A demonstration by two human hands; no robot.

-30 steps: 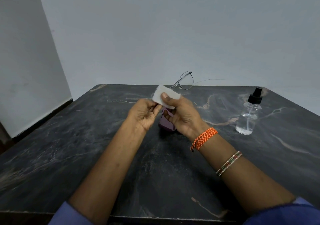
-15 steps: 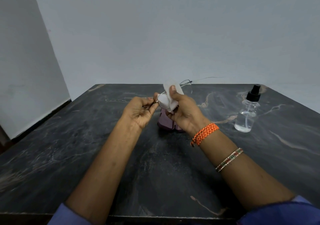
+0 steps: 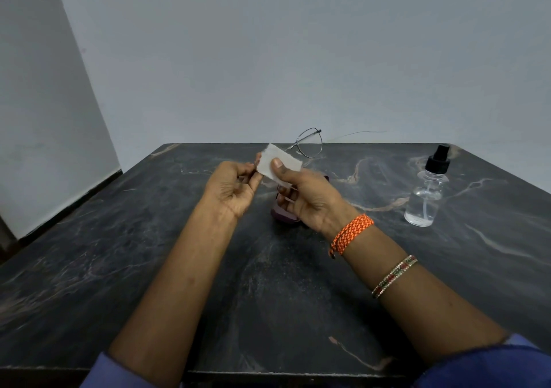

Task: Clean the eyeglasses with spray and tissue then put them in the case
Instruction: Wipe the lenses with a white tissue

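I hold thin wire-framed eyeglasses point(image 3: 310, 143) up above the middle of the dark marble table point(image 3: 149, 253). My left hand point(image 3: 232, 190) pinches the frame at its near end. My right hand point(image 3: 307, 199) presses a small white tissue point(image 3: 275, 165) with the thumb over one lens, hiding it. The other lens sticks out behind the tissue, and one temple arm points right. A purple case point(image 3: 283, 213) lies on the table under my right hand, mostly hidden. A clear spray bottle point(image 3: 426, 196) with a black nozzle stands upright at the right, untouched.
Pale walls rise behind the table's far edge and on the left. Blue sleeves show at the bottom corners. My right wrist wears an orange thread band and thin bangles.
The tissue was bunched over the lens half a second ago. Now it lies flat under my right thumb, and the far lens shows again behind it.
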